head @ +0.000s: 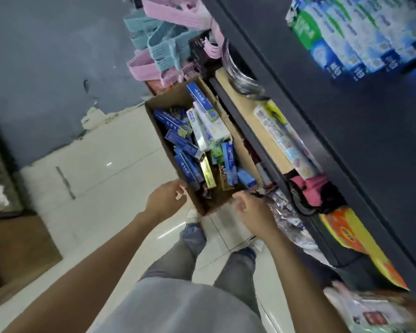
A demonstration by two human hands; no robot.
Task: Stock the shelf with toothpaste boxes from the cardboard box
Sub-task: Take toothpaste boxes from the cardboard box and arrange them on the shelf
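An open cardboard box (162,138) stands on the tiled floor beside a dark shelf unit (322,131). It holds several loose toothpaste boxes (195,150), mostly blue, some white and green. My left hand (166,199) hovers at the box's near left corner, fingers loosely curled, holding nothing. Over the near right corner my right hand (250,207) reaches with relaxed fingers, also empty. Stocked toothpaste boxes (360,37) stand in a row on the upper shelf at top right.
Pink and blue plastic hangers (163,44) pile up behind the box. The lower shelf holds a long packaged roll (283,138), a pink bundle (315,188) and an orange pack (351,234). My legs and feet stand just before the box. A low counter (5,179) sits left.
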